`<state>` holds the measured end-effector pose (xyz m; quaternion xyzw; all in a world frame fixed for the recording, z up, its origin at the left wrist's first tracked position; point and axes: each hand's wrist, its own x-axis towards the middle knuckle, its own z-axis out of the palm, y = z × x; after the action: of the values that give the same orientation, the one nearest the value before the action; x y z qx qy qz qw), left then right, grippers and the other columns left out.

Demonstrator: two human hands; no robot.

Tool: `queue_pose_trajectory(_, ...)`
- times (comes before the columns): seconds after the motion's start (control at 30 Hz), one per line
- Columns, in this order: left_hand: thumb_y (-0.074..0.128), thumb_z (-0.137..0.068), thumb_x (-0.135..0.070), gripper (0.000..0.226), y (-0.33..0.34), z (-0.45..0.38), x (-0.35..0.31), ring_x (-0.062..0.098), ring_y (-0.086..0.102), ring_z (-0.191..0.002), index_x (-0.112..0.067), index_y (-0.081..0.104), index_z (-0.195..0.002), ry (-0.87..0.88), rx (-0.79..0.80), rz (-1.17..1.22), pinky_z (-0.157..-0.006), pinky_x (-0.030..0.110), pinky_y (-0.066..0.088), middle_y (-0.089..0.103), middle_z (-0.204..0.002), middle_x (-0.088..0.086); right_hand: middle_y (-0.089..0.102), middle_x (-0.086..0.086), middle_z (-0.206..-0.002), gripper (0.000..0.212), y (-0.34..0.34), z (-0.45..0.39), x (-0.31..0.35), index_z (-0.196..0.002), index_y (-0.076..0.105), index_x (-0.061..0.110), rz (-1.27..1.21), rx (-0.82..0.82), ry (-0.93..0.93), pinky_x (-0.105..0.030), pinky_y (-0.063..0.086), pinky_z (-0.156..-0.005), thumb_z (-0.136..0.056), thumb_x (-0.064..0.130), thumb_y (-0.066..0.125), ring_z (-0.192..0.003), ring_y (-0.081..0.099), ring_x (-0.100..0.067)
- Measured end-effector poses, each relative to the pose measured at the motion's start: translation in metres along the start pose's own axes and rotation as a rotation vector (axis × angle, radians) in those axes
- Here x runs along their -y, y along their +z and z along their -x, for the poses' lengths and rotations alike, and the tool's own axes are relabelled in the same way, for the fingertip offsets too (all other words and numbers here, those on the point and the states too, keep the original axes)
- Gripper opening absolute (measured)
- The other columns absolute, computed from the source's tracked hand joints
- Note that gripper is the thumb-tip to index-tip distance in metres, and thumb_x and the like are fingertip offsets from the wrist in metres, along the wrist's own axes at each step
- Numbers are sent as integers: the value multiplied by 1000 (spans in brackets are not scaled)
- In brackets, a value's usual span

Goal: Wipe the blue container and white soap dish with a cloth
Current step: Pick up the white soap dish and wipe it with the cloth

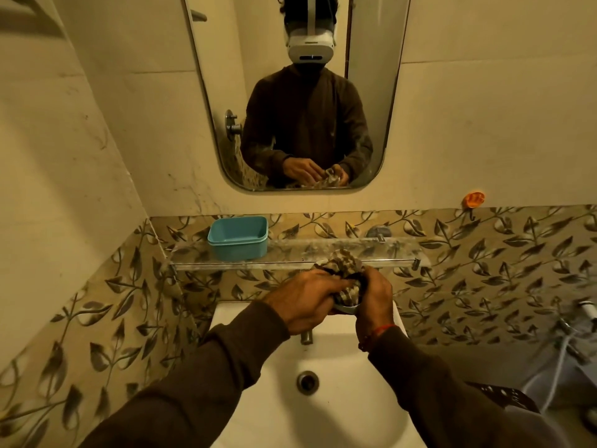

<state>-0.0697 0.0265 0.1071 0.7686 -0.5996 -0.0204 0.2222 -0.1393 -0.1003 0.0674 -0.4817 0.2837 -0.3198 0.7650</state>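
Checked woven cloth (pixel 344 270) bunched between both hands, matt blue plastic tub (pixel 238 238) up-left of them on clear glossy glass shelf (pixel 400 253), glossy white ceramic basin (pixel 323 415) below.

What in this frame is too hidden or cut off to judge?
- Object held over the sink: only a pale rim shows; cloth and both hands, left and right, cover the rest, head view.
- Wiping contact: hidden under the cloth.
- Tap: mostly behind the left hand.
- Blue container floor: hidden by its near wall.
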Motion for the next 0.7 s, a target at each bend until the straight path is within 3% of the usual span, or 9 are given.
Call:
queue_pose_trajectory(0.13, 43, -99, -13, 44, -4, -3, -6, 13, 53, -113, -17, 60, -139, -17, 0, 97, -96, 17, 37, 63, -125, 10, 70, -21, -105, 57, 0, 3, 7, -100, 72, 9, 21, 11, -63, -58, 54, -86, -77, 58, 54, -100, 66, -39)
queue_pose_trajectory(0.2, 45, -101, -10, 41, -5, -2, -4, -5, 51, -99, -22, 62, -137, -79, 3, 211, -87, 12, 39, 59, -108, -2, 72, -21, -99, 62, -1, 3, 12, -99, 72, 7, 76, 68, -80, -64, 54, -82, -83, 62, 49, -94, 68, -44)
queue_pose_trajectory(0.27, 45, -102, -6, 44, -3, -1, 0, -10, 48, -96, -25, 60, -139, -84, 3, 267, -88, 12, 41, 50, -101, -20, 73, -21, -98, 67, -1, 2, 18, -99, 72, 6, 162, 97, -75, -69, 51, -80, -86, 66, 44, -91, 68, -46)
queue_pose_trajectory(0.33, 43, -103, -7, 48, 0, -1, -1, 9, 42, -112, -29, 53, -144, -58, 63, 137, -98, 28, 38, 52, -120, -24, 73, -19, -98, 68, -1, 2, 23, -99, 72, 7, 220, 124, -47, -69, 52, -78, -90, 67, 41, -91, 69, -44)
queue_pose_trajectory(0.37, 43, -103, -7, 48, 0, -2, -2, 17, 40, -117, -29, 51, -146, -39, 89, 48, -100, 33, 36, 53, -135, -18, 74, -18, -98, 67, -1, 3, 23, -98, 73, 7, 224, 141, -38, -68, 53, -77, -92, 65, 40, -91, 69, -43)
queue_pose_trajectory(0.43, 46, -104, -11, 45, -5, -7, -3, 23, 40, -119, -28, 52, -145, -1, 119, -131, -97, 33, 36, 46, -151, -5, 75, -17, -97, 60, -1, 4, 22, -98, 73, 7, 199, 163, -44, -64, 56, -74, -94, 58, 41, -89, 71, -42)
queue_pose_trajectory(0.53, 57, -102, -21, 45, -19, -11, -4, 23, 43, -115, -31, 50, -146, 100, 146, -419, -90, 31, 35, 43, -155, 0, 73, -21, -98, 48, 0, 5, 17, -101, 71, 5, 133, 184, -36, -54, 59, -63, -97, 47, 48, -84, 71, -46)
queue_pose_trajectory(0.7, 64, -97, -28, 58, -25, -8, 0, 32, 44, -128, -36, 41, -149, 109, 95, -688, -99, 44, 39, 38, -157, 7, 73, -17, -99, 32, 4, 6, 18, -101, 71, 8, 116, 189, -72, -64, 54, -78, -95, 35, 56, -91, 69, -45)
